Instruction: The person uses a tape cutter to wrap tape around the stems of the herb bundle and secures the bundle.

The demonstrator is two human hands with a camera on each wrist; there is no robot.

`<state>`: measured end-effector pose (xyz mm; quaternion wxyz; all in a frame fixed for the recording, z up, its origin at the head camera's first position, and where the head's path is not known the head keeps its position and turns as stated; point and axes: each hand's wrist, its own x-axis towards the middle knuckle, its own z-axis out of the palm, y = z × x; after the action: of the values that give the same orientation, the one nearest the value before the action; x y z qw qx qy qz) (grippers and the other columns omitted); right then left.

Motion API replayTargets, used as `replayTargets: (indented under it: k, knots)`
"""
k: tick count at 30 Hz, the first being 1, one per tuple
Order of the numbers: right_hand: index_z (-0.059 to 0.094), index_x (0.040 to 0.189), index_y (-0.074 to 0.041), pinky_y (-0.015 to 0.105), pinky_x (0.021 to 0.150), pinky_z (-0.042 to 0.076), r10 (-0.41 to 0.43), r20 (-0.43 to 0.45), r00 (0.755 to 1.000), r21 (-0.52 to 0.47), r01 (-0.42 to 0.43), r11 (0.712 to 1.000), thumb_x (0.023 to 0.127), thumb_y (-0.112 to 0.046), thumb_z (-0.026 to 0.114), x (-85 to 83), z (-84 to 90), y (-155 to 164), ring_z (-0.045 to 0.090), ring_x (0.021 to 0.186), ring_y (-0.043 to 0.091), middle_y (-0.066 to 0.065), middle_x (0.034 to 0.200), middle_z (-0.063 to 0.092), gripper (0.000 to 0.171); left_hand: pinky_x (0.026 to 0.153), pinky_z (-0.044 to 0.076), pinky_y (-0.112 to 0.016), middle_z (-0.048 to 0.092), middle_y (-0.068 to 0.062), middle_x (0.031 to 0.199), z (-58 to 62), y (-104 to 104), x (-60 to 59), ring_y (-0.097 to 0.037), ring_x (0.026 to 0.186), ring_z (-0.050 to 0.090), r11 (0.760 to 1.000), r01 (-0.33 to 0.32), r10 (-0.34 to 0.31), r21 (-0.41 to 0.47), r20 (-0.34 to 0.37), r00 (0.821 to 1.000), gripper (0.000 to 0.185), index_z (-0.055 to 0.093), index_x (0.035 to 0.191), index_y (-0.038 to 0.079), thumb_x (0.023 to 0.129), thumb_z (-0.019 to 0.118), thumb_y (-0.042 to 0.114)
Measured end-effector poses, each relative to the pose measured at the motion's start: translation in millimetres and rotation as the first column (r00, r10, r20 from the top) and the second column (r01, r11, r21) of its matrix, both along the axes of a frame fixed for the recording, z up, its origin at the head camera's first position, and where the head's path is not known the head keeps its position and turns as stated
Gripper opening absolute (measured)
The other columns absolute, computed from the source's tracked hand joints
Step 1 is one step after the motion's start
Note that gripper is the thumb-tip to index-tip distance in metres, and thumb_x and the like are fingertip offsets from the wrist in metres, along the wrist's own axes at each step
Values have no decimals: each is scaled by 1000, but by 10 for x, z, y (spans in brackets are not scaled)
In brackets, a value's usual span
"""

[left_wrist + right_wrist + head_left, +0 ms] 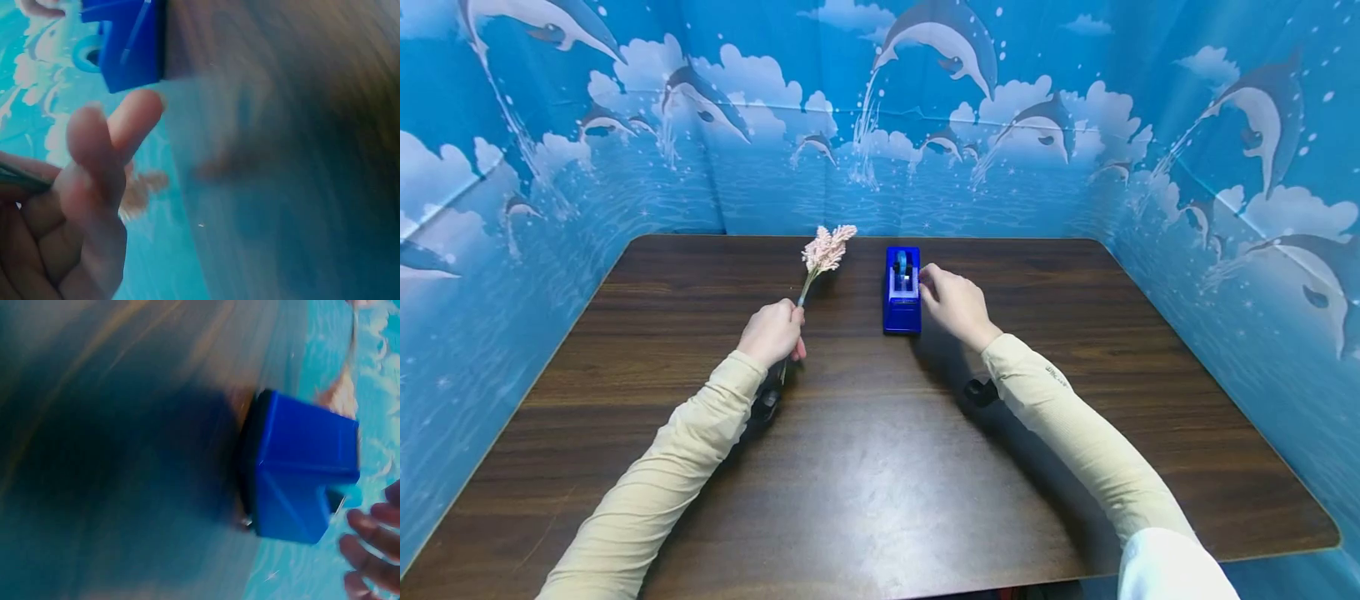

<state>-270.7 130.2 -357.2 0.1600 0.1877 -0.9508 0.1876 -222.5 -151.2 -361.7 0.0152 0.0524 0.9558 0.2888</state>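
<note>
My left hand (pixel 775 332) grips a sprig of pale pink flowers (pixel 826 250) by its thin green stem, blossoms pointing away from me. In the left wrist view the fingers (pixel 94 181) curl around the stem, and the blossoms (pixel 142 194) show behind them. A blue tape dispenser (pixel 902 315) with a light blue roll stands on the table to the right of the flowers. Just right of it is my right hand (pixel 958 304), its fingertips beside the roll end. The right wrist view has loosely bent fingers (pixel 369 544) close to the dispenser (pixel 303 469), holding nothing.
The dark wooden table (pixel 865 467) has rounded corners. A blue curtain (pixel 760 183) printed with dolphins and clouds hangs along its back and both sides. Dark wrist cameras (pixel 981 392) sit under both wrists, close over the tabletop.
</note>
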Motion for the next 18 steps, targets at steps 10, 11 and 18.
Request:
replayTargets:
  k: [10,11,18]
  knots:
    - [14,153,1,48,109,39,113,556,823,-39,-110,993,87,-42,68,-259,-208,121,46,135,34,25,147,43,95,68,54,-41,69,-7,57,7,-150,-220,-17,51,64,960,46,3,-276,174,985,49,68,80,0,101,28,19]
    - [8,154,0,48,113,34,141,582,801,-76,-119,990,86,-44,69,-303,-227,122,38,140,35,25,153,34,101,66,54,-41,69,-7,56,15,-159,-245,-17,50,63,950,58,1,-306,190,982,48,68,77,2,99,29,18]
    - [3,156,-15,49,119,24,244,649,720,-213,-135,968,82,-36,76,-476,-312,212,18,150,30,13,163,14,106,60,51,-37,63,-4,50,-4,-190,-354,-14,42,62,924,104,-1,-368,270,963,33,59,69,8,92,36,16]
